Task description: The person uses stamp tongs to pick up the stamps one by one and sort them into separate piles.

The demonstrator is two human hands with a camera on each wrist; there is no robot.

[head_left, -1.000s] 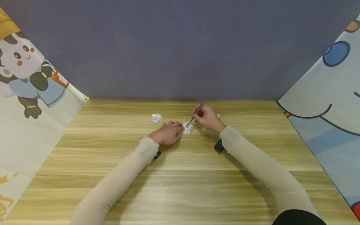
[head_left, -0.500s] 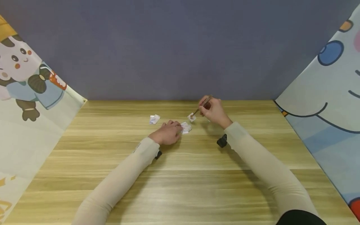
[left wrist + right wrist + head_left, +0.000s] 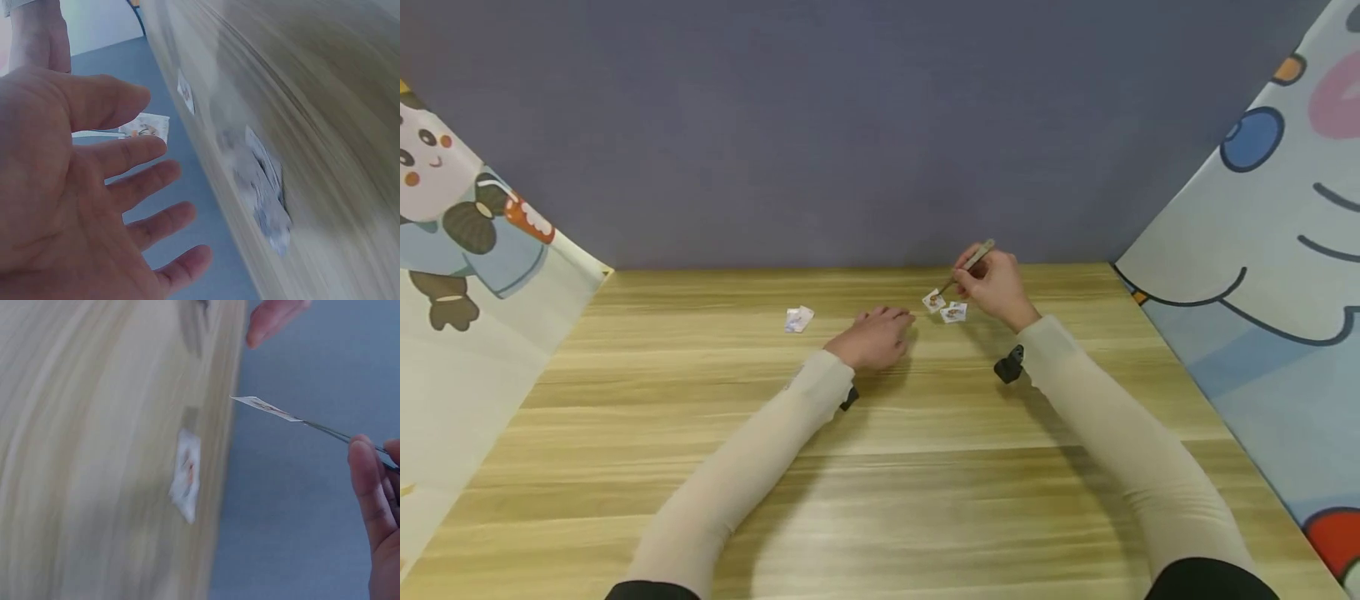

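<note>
My right hand (image 3: 988, 279) pinches thin metal tweezers (image 3: 973, 258) near the table's far edge. Their tips hold a small printed paper square (image 3: 933, 300) just above the wood; in the right wrist view the tweezers (image 3: 337, 432) hold that square (image 3: 262, 405) flat in the air. A second small square (image 3: 953, 312) lies on the table right beside it, also seen as the square (image 3: 187, 474). My left hand (image 3: 883, 329) hovers palm down with relaxed, spread fingers (image 3: 156, 187). A blurred white paper piece (image 3: 265, 194) lies on the wood under it.
A small white and blue paper packet (image 3: 798, 319) lies alone to the left of my left hand. The wooden table (image 3: 880, 500) ends at a grey back wall, with cartoon-printed panels (image 3: 1262, 275) slanting in along both sides.
My right hand lifted a small square with the tweezers from beside my left fingers and carried it right and farther away, to beside another square. My left hand barely moved.
</note>
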